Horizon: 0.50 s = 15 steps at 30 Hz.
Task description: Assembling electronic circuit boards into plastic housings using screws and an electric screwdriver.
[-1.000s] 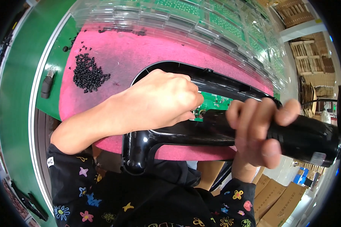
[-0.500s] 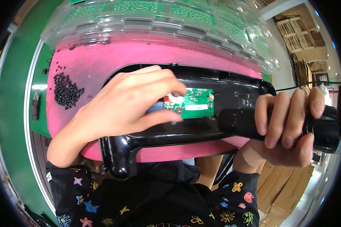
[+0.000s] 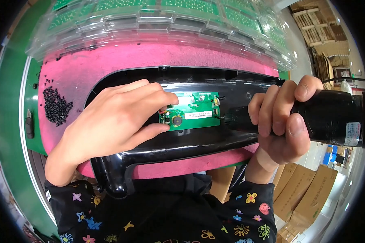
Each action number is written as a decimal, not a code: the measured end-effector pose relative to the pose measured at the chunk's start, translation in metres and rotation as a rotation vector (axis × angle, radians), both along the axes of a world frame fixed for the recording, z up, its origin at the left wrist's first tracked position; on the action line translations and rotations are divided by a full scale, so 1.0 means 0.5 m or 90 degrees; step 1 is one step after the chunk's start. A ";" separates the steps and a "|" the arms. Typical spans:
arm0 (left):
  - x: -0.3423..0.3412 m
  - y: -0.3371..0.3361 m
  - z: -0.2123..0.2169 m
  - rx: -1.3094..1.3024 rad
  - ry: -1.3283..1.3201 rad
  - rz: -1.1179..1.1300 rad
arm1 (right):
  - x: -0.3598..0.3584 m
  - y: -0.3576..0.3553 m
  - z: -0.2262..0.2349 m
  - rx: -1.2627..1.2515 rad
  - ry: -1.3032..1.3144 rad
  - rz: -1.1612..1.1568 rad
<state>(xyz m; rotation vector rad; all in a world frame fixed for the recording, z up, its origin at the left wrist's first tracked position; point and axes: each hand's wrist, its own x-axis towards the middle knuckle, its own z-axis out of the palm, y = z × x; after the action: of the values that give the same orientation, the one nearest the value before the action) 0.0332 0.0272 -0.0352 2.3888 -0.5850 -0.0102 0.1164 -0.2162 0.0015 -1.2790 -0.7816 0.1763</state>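
Observation:
A green circuit board [image 3: 196, 103] lies inside a long black plastic housing [image 3: 182, 145]. My left hand [image 3: 113, 115] arches over the board's left end, thumb and index finger at its lower and upper corners, holding it. The other fingers of that hand are bent together over the housing. In my closed right hand [image 3: 284, 115] is a black electric screwdriver [image 3: 328, 117], lying nearly level. Its thin bit points left and meets the board's right edge; whether it sits on a screw is too small to tell.
Small black screws [image 3: 56, 105] form a heap on the pink mat [image 3: 190, 54], left of the housing. A dark-handled knife [image 3: 29, 123] lies farther left. Clear plastic trays [image 3: 158, 26] with green boards stand at the back. Cardboard boxes [image 3: 298, 190] are at lower right.
The whole view has shifted, with the housing now farther left. My right hand has brought the screwdriver left and slightly up. My left thumb and index have drawn back toward the board's left end.

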 end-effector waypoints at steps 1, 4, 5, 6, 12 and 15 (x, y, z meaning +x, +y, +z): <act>0.000 0.000 -0.001 0.001 0.006 -0.002 | 0.001 0.000 -0.001 -0.001 0.002 -0.001; 0.000 -0.001 -0.003 -0.002 -0.020 -0.017 | 0.002 0.000 -0.005 0.007 0.007 0.008; 0.001 -0.002 -0.004 -0.002 -0.020 -0.017 | 0.003 0.001 -0.006 0.012 0.000 0.010; 0.001 -0.002 -0.004 -0.004 -0.028 -0.024 | 0.003 0.001 -0.006 0.017 -0.007 0.012; 0.000 0.001 -0.009 0.015 -0.032 -0.033 | -0.003 0.006 -0.010 0.030 -0.002 -0.016; -0.003 0.005 -0.002 -0.023 -0.010 -0.025 | -0.009 -0.001 0.003 0.021 0.026 0.005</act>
<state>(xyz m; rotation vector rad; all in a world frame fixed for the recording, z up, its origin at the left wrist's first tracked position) 0.0314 0.0299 -0.0360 2.3438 -0.6336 0.0020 0.1119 -0.2169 0.0029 -1.2370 -0.7519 0.1942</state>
